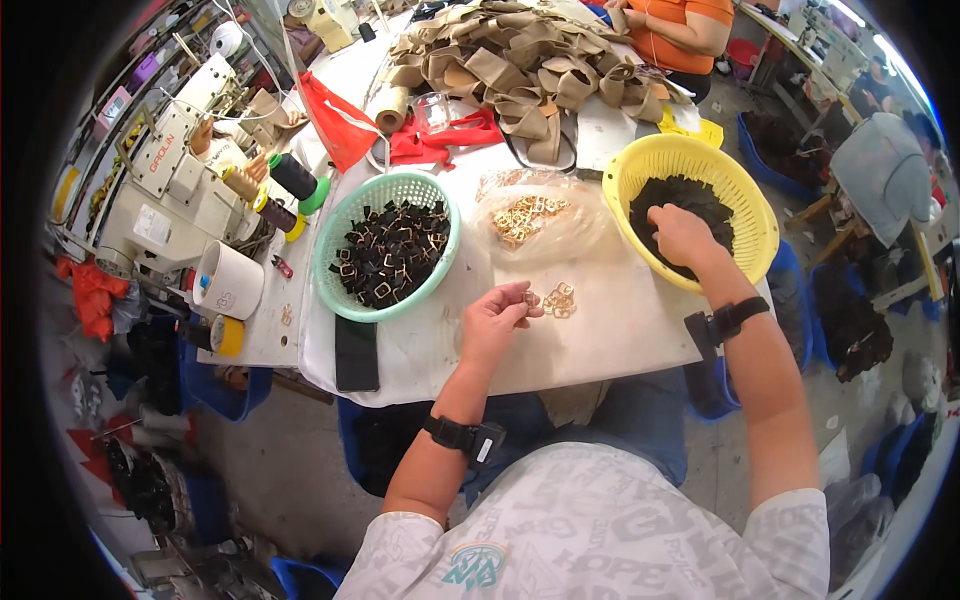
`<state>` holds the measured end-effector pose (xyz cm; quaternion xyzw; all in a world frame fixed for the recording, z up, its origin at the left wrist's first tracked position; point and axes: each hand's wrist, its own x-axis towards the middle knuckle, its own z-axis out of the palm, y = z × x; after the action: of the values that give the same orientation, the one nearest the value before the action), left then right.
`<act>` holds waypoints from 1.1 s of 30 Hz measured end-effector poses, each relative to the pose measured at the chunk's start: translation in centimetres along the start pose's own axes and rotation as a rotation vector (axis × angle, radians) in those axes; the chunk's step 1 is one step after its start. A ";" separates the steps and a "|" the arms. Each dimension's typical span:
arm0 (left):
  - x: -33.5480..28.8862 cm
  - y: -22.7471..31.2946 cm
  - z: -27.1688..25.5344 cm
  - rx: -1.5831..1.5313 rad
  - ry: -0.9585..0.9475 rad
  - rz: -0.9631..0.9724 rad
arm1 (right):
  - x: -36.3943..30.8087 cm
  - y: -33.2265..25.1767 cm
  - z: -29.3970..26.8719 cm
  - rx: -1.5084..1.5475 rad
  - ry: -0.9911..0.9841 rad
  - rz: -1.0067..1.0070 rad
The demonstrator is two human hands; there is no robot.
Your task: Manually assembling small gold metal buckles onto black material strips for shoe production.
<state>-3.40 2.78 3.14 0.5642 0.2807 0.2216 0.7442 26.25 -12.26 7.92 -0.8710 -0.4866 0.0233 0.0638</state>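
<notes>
My left hand (497, 320) rests on the white table (620, 320), fingers pinched on a small gold buckle (532, 298) at the edge of a little pile of gold buckles (561, 299). My right hand (682, 235) reaches into the yellow basket (745, 205), fingers down among black strap pieces (680, 195); what it grips is hidden. A green basket (352, 215) to the left holds black straps fitted with gold buckles (392, 255). A clear bag of gold buckles (530, 215) lies between the baskets.
A dark phone (357, 353) lies at the table's near-left edge. A sewing machine (165, 190), thread spools (292, 175) and a white cup (228, 280) stand left. Tan straps (520, 60) and red cloth (340, 125) are piled behind. A person in orange (680, 30) sits opposite.
</notes>
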 end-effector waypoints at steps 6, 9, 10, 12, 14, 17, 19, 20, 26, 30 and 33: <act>-0.5 1.4 0.6 -0.196 0.064 -0.133 | 0.6 0.3 -1.2 0.044 0.133 0.066; -0.7 2.3 0.9 -0.279 0.071 -0.199 | 0.2 1.0 -2.7 0.111 0.258 0.140; -0.9 2.7 1.1 -0.273 0.060 -0.207 | 0.2 1.1 -3.2 0.120 0.349 0.168; -1.4 3.3 0.9 -0.264 0.055 -0.223 | -0.6 -0.9 -5.0 0.288 0.580 0.089; -1.7 3.2 0.6 -0.334 0.001 -0.236 | -2.3 -3.5 -6.7 0.398 0.734 0.004; -2.2 3.8 1.2 -0.500 -0.035 -0.312 | -5.2 -7.0 -6.2 0.796 0.536 -0.048; -2.6 4.2 1.6 -0.583 -0.041 -0.352 | -7.2 -9.1 -5.0 0.942 0.394 -0.076; -2.9 4.3 1.6 -0.602 -0.040 -0.356 | -8.0 -10.2 -4.3 1.107 0.316 -0.046; -3.8 5.5 2.7 -0.540 -0.026 -0.308 | -10.4 -13.3 -1.6 1.371 0.064 0.024; -4.3 5.3 2.7 -0.463 -0.040 -0.170 | -10.3 -13.8 -0.6 1.428 -0.122 0.079; -4.7 5.5 3.0 -0.425 -0.045 -0.119 | -10.4 -14.4 -1.2 1.526 -0.234 0.102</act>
<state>-4.97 -0.90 9.88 0.3819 0.2440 0.2187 0.8642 8.77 -13.75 10.86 -0.5993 -0.2986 0.4470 0.5932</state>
